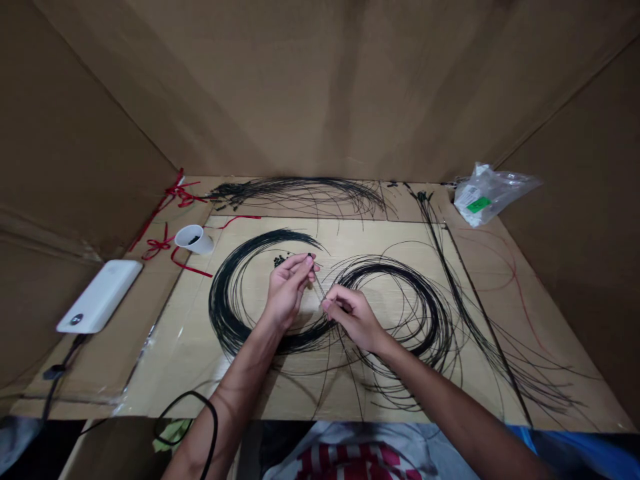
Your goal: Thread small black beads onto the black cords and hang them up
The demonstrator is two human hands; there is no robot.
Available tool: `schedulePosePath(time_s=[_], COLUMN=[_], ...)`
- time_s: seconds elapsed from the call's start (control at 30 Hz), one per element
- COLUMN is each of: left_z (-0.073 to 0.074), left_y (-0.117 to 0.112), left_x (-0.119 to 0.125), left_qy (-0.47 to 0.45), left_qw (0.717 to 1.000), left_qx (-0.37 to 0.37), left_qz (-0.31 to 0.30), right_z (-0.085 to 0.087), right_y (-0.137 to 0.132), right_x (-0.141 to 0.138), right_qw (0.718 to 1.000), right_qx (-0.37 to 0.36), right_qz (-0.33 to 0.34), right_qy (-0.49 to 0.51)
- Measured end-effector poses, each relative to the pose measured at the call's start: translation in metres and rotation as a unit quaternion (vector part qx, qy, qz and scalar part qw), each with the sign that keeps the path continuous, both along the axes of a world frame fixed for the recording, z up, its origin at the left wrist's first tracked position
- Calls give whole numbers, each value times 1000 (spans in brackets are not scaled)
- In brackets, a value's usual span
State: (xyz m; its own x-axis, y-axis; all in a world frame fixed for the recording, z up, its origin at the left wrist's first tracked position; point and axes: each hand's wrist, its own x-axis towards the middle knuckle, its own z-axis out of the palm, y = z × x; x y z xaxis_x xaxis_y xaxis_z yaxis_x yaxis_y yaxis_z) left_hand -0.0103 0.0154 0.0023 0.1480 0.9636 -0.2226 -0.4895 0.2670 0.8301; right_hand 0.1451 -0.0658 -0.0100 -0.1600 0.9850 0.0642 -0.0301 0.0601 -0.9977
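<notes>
My left hand [289,290] pinches a small black piece at its fingertips, where a thin dark wire [318,285] begins. That wire slants down to my right hand [354,319], whose thumb and forefinger are closed on it. Beneath both hands lie two loose coils of thin black wire: a left coil [220,303] with its ends fanned at the top, and a right coil [436,319]. A little heap of small black parts [280,260] sits just behind my left hand, partly covered by it. What exactly joins the wire at my left fingertips is too small to make out.
Behind lies a long bundle of black wires [310,183]; another bundle [453,283] runs down the right side. On the left are a tilted white cup [200,241], red ribbon [157,247] and a white power bank [103,297]. A plastic bag [493,193] stands back right. Cardboard walls surround the table.
</notes>
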Motion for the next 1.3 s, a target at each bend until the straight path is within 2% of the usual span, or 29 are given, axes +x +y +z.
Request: schedulePosePath(time_s=[0.23, 0.33, 0.43, 0.53, 0.63, 0.77, 0.87, 1.0, 1.1, 1.2, 1.3], left_z=[1, 0, 5, 24, 54, 95, 117, 138, 151, 161, 165], left_y=[2, 3, 5, 8, 9, 11, 13, 17, 20, 23, 27], left_x=[-8, -10, -13, -16, -20, -29, -38, -56, -74, -97, -122], left_qy=[1, 12, 10, 10, 20, 34, 47, 45, 21, 21, 35], left_qw=[998, 998, 999, 999, 997, 992, 987, 982, 975, 962, 949], left_qx=[31, 37, 40, 45, 73, 115, 140, 143, 142, 152, 161], left_qz=[-48, -44, -30, -18, -4, 30, 59, 117, 169, 225, 269], right_z=[1, 0, 8, 26, 47, 67, 74, 74, 72, 75, 80], right_y=[1, 1, -1, -5, -15, -41, -67, -101, -123, -142, -156], right_x=[2, 2, 1, -1, -3, -7, -11, -9, -3, 8, 26], right_qw=[1000, 999, 994, 984, 972, 951, 937, 934, 939, 946, 954], right_qx=[-18, -24, -36, -49, -70, -77, -95, -128, -114, -106, -130], right_qz=[-21, 8, 56, 104, 147, 179, 185, 190, 206, 217, 212], right_qy=[16, 36, 90, 137, 170, 240, 282, 275, 251, 217, 170])
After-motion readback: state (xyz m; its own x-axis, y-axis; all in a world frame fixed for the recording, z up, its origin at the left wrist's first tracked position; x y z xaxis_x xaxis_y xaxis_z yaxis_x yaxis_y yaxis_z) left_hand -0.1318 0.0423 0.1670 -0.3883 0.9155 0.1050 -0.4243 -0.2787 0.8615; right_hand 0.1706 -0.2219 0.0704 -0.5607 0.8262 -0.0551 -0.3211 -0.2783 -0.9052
